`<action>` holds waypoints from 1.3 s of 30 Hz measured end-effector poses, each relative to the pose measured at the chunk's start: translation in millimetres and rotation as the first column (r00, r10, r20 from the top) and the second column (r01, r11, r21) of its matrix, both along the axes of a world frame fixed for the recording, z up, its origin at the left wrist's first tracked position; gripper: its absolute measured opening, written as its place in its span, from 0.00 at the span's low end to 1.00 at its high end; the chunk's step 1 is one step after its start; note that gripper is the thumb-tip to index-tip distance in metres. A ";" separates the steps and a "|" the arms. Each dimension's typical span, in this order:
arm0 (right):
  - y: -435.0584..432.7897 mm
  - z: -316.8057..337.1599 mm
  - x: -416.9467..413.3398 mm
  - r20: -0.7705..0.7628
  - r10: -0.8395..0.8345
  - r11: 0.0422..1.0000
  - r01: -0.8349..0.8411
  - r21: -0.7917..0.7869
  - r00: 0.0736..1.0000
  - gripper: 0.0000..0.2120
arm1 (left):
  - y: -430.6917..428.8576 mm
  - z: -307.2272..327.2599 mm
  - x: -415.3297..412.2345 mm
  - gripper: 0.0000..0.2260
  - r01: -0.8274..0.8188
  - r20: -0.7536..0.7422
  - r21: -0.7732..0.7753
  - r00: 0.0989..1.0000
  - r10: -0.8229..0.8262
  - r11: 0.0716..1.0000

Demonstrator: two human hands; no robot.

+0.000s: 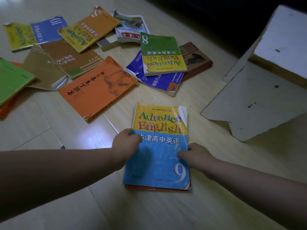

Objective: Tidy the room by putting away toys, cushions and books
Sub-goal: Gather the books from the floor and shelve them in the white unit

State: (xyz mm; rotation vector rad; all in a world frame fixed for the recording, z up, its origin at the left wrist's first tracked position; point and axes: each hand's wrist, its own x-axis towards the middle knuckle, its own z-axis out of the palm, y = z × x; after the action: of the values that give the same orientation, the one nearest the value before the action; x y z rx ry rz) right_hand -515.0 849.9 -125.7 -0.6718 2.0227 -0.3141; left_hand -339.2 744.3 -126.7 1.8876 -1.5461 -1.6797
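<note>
Green book (pixel 11 80) cut off by left edge. Orange book (pixel 154 188) under blue book (pixel 156 160): only edge shows. White furniture (pixel 259 90) cropped at right edge, kind unclear.

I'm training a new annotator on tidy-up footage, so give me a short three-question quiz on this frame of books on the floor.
1. True or false: the left hand and the right hand both grip the blue-and-yellow paperback textbook numbered 9.
2. What lies directly under that textbook? A) a green notebook B) an orange-covered book C) a white cushion
3. Fill in: the green-and-yellow paperback textbook numbered 8 rests on a ____ paperback.

Key: 1 true; 2 B; 3 dark blue paperback.
</note>
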 end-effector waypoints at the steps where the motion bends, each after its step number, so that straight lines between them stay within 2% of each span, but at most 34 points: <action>1: 1.4 -0.3 -1.0 0.013 -0.021 1.000 0.021 0.008 1.000 0.06 | 3.4 -0.5 -0.9 0.08 -0.018 -0.006 0.010 1.000 0.018 1.000; 4: 4.2 -1.0 -4.1 0.027 -0.050 0.998 0.049 0.033 0.998 0.05 | 11.6 -3.8 -2.8 0.06 -0.034 -0.001 0.017 0.999 0.034 0.999; 7: 2.0 0.2 -3.8 -0.004 0.018 1.000 -0.018 0.017 1.000 0.06 | 9.2 -3.3 -1.9 0.05 -0.064 -0.001 0.016 0.998 0.064 0.998; 11: -1.8 -2.9 -0.6 0.050 -0.084 0.996 0.085 -0.009 0.995 0.08 | -7.7 0.2 5.4 0.17 -0.112 -0.037 0.148 0.992 0.119 0.983; 13: -0.4 -6.5 -4.1 0.082 -0.135 0.991 0.136 -0.012 0.987 0.08 | -10.0 0.3 8.4 0.18 -0.067 -0.074 0.263 0.993 0.089 0.963; 15: 2.4 -8.5 -8.9 0.091 -0.120 0.992 0.123 -0.030 0.989 0.09 | -3.8 -1.8 7.8 0.15 0.041 -0.134 0.301 0.991 0.000 0.953; 19: 5.4 -10.2 -15.7 0.101 -0.099 0.989 0.110 -0.100 0.990 0.11 | 9.2 -5.5 7.6 0.14 0.079 -0.251 0.204 0.968 -0.025 0.976; 21: 4.4 -10.4 -20.3 0.154 -0.083 0.979 0.109 -0.171 0.985 0.12 | 10.3 0.9 9.5 0.13 0.096 -0.311 0.123 0.949 -0.054 0.988; 24: -0.4 -4.0 -26.0 0.297 -0.087 0.941 0.176 -0.289 0.951 0.08 | 7.6 14.3 6.8 0.12 0.121 -0.347 -0.033 0.930 -0.125 0.992; 26: -7.7 0.7 -31.1 0.334 -0.149 0.899 0.268 -0.347 0.931 0.10 | 4.2 22.7 2.5 0.12 0.118 -0.368 -0.108 0.918 -0.150 0.987; 28: -17.3 8.5 -36.4 0.252 -0.158 0.844 0.263 -0.467 0.955 0.11 | -0.8 28.9 -2.5 0.13 0.081 -0.396 -0.172 0.907 -0.144 0.982; 30: -26.1 19.7 -38.0 0.100 -0.181 0.783 0.205 -0.587 0.978 0.12 | -6.1 34.0 -6.5 0.14 0.023 -0.426 -0.237 0.896 -0.125 0.971; 34: -33.2 49.6 -28.3 -0.118 -0.288 0.643 0.100 -0.760 0.950 0.12 | -16.6 48.5 -13.4 0.17 -0.043 -0.472 -0.393 0.867 -0.161 0.919; 37: -28.2 58.9 -21.8 -0.151 -0.330 0.564 0.067 -0.823 0.932 0.07 | -23.6 51.2 -15.6 0.17 -0.035 -0.431 -0.482 0.879 -0.203 0.875; 39: -23.7 53.5 -19.3 -0.126 -0.305 0.573 0.076 -0.816 0.944 0.04 | -26.1 49.4 -13.4 0.15 0.032 -0.356 -0.511 0.901 -0.246 0.859</action>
State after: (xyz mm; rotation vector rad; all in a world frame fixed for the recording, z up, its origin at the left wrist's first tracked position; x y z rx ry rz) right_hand -534.3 826.2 -72.1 -1.0791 2.1504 -1.4188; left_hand -352.6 718.1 -77.3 1.1018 -1.7443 -1.4196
